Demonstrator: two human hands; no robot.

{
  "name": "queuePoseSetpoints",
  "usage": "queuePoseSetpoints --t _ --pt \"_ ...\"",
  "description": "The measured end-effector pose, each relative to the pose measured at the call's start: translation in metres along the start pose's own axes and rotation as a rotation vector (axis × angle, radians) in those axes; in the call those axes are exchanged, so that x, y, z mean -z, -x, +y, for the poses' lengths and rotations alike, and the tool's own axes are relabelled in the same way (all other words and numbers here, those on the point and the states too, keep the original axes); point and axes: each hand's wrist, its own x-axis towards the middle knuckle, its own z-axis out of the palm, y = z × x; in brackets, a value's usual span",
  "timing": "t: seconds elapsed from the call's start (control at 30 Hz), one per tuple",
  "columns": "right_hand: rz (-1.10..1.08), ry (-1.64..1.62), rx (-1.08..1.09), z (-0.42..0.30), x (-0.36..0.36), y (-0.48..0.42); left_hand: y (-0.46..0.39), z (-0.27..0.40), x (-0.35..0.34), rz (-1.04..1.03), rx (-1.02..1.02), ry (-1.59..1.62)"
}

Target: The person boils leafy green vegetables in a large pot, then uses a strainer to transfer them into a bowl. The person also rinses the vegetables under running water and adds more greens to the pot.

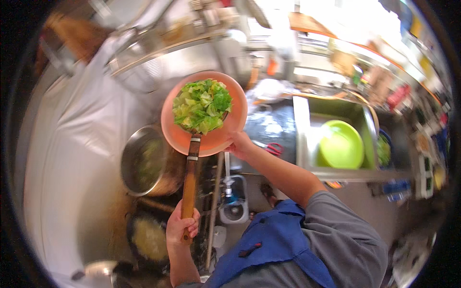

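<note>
My left hand [180,225] grips the wooden handle [189,183] of a round ladle or strainer, whose head is heaped with chopped leafy greens [202,106]. That head lies over a pinkish-orange bowl [234,115]; the greens hide most of it, so I cannot tell whether it rests on the bowl. The near right rim of the bowl is pinched by my right hand [240,144]. Down to the left of the bowl is a deep metal pot [126,165] with some green pieces in dark contents. Nearer to me, a dark pan [131,234] contains something yellowish.
A steel sink [301,133] on the right holds a lime-green basin [342,144]. Red-handled scissors [274,148] lie on the dark counter [277,118]. A wire basket [138,68] hangs at the upper left, and a pale covered wall [90,133] runs along the left.
</note>
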Motion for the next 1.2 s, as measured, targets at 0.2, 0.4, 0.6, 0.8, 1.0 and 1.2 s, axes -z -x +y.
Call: queuePoseSetpoints --t 0.2,0.4,0.6,0.8,1.0,1.2 --pt "0.508 0.003 0.263 -0.084 0.163 0.154 -0.052 -0.075 -0.072 -0.357 0.253 -0.024" --pt "0.818 -0.141 0.498 -0.143 0.268 0.371 -0.094 -0.153 -0.198 -0.697 0.561 -0.1" --pt "1.06 -0.29 0.654 -0.174 0.404 0.57 -0.141 -0.284 -0.361 -0.809 0.757 -0.147" --pt "1.249 -0.359 0.638 -0.166 0.483 0.749 -0.211 -0.413 -0.502 -0.873 0.734 -0.374" --pt "1.31 -0.449 0.681 -0.124 0.514 0.851 -0.291 -0.509 -0.594 -0.885 0.433 -0.873" --pt "1.282 -0.601 0.823 -0.103 0.515 0.887 -0.328 -0.599 -0.647 -0.836 -0.168 -1.657"
